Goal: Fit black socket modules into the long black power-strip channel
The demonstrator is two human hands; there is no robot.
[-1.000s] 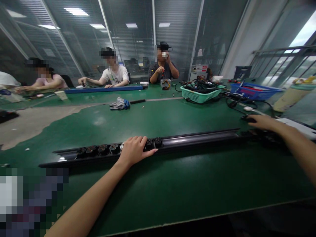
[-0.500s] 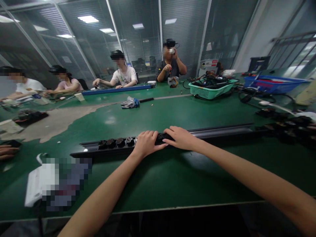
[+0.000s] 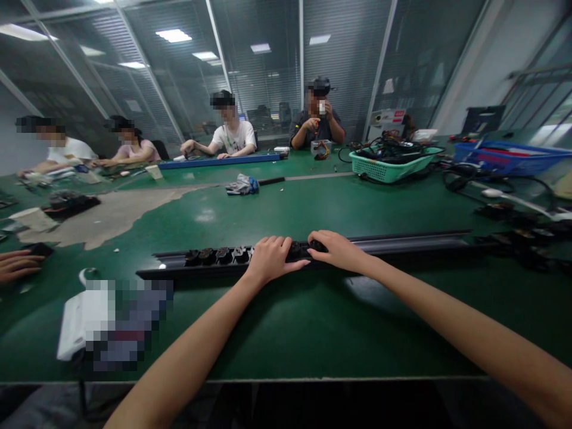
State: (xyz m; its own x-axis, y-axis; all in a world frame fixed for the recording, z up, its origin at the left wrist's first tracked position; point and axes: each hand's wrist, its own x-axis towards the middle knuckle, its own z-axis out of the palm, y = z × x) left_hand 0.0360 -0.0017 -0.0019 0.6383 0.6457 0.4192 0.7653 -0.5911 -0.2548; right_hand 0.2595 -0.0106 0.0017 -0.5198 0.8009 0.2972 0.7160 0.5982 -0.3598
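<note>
A long black channel-shaped rail lies crosswise on the green table. Several small black blocks, which look like socket modules, sit in a row inside its left part. My left hand is wrapped over the rail at the right of this row, its thumb stretched along the near wall. The blocks under its palm are hidden. Just to the right, my right hand has its fingers and thumb closed around a black block in the rail. Another dark block shows between the two hands.
At the back right stand a green basket of cables and a blue basket. Loose dark parts lie at the right. A glove rests mid-table. Co-workers sit across; another person's hand is at the left.
My right hand has moved slightly right along the rail, away from my left hand, widening the gap between them. The whole view has shifted a little. My left hand stays on the rail.
</note>
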